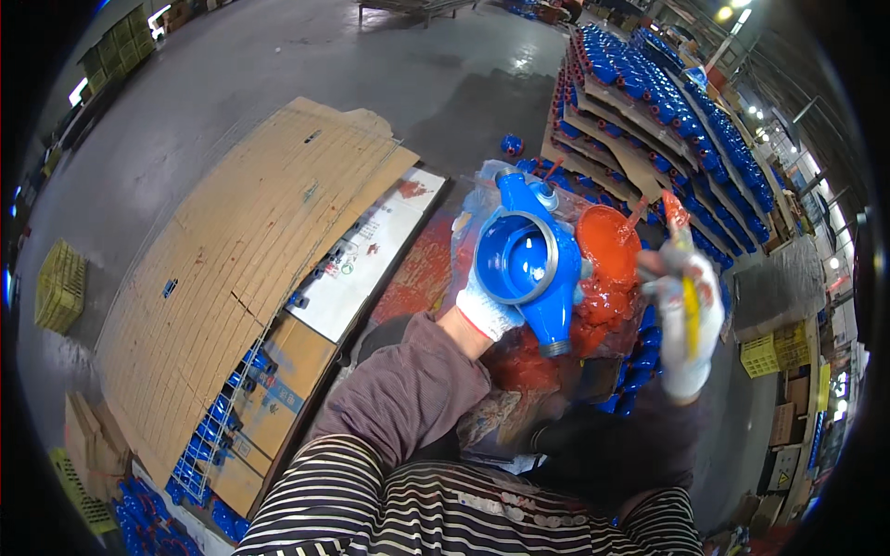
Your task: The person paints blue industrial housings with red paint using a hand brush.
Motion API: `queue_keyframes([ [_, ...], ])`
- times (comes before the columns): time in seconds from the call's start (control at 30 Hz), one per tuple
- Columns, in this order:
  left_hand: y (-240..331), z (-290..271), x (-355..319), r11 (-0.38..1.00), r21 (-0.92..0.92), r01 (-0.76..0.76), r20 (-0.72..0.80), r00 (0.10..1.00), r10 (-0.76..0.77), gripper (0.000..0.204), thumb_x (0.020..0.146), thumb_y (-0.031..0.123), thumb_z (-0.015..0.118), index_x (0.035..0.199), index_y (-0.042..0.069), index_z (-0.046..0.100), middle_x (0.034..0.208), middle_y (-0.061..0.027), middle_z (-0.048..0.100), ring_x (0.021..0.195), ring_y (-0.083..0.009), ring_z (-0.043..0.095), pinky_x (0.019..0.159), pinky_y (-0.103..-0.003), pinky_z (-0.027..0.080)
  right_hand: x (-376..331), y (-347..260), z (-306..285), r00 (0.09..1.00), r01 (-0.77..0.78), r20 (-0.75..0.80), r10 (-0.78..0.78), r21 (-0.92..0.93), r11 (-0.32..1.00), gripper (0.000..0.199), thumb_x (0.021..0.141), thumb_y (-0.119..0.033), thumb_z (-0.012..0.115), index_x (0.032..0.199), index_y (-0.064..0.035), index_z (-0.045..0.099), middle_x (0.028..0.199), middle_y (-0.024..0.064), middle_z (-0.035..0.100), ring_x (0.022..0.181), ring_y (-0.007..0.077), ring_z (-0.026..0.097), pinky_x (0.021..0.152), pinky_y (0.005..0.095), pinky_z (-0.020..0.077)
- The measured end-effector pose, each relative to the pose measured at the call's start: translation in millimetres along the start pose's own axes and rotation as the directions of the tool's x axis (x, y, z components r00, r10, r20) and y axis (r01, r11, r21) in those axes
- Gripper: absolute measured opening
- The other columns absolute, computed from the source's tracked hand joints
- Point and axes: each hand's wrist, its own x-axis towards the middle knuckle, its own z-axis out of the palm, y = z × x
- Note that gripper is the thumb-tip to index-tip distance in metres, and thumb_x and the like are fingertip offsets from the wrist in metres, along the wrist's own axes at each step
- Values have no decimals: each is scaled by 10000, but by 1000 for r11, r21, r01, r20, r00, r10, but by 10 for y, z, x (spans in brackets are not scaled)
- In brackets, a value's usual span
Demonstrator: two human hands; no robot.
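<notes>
In my gloved left hand (484, 308) is a blue-painted water meter body (554, 320), gripped from its left side and underneath. Its round bowl faces up, with a bare metal rim, and a pipe end sticks out at top and bottom. To the right my gloved right hand (693, 347), somewhat blurred, is closed on a paintbrush (692, 310) with a yellow handle. The brush tip points up and is coated in red paint. Between the two hands sits a round container of red paint (609, 237), smeared thickly around its edge.
Stacked cardboard layers (616, 139) loaded with blue castings rise at the far right. On the left a large cardboard sheet (250, 232) under a wire grid covers more blue parts. Yellow crates (61, 285) stand on the floor (408, 83).
</notes>
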Motion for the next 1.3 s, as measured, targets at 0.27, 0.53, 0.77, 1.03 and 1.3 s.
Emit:
queue_keyframes([
  [0.27,67,-147,-17,999,25,44,-33,999,-43,663,933,598,336,1321,67,427,1234,-206,544,1010,-458,588,748,-584,534,344,708,-941,884,-195,-458,-93,-543,817,279,836,-30,675,1098,50,622,997,85,669,900,142,614,837,264,480],
  [0.53,161,-77,78,996,-71,-48,-212,977,32,594,930,469,392,1385,87,386,1335,-199,482,1174,-418,508,903,-602,460,309,1325,-1323,936,-227,-349,47,-496,838,170,850,14,588,1010,33,644,935,77,692,764,95,607,687,224,488],
  [0.77,88,-83,62,996,-26,-89,-249,965,80,689,883,541,531,1400,125,346,1338,-173,459,1138,-367,540,784,-512,562,344,1474,-1284,948,-205,-316,33,-528,824,170,788,8,620,951,19,666,857,45,681,794,106,630,717,231,486],
  [1.03,-111,-34,-23,531,845,-68,-140,930,341,752,740,160,786,1346,46,357,1244,-131,519,1043,-226,589,915,-362,494,197,831,-1245,930,-303,-316,186,-375,876,220,783,7,635,1001,43,649,848,54,663,697,101,594,624,215,475],
  [1.3,-550,12,-38,-553,802,-224,451,835,315,743,579,231,830,1240,81,528,1250,-192,455,1164,-380,488,976,-433,443,103,129,-379,925,-61,-336,-176,-590,805,184,854,-47,633,1013,43,646,836,84,673,771,109,628,682,237,492],
])
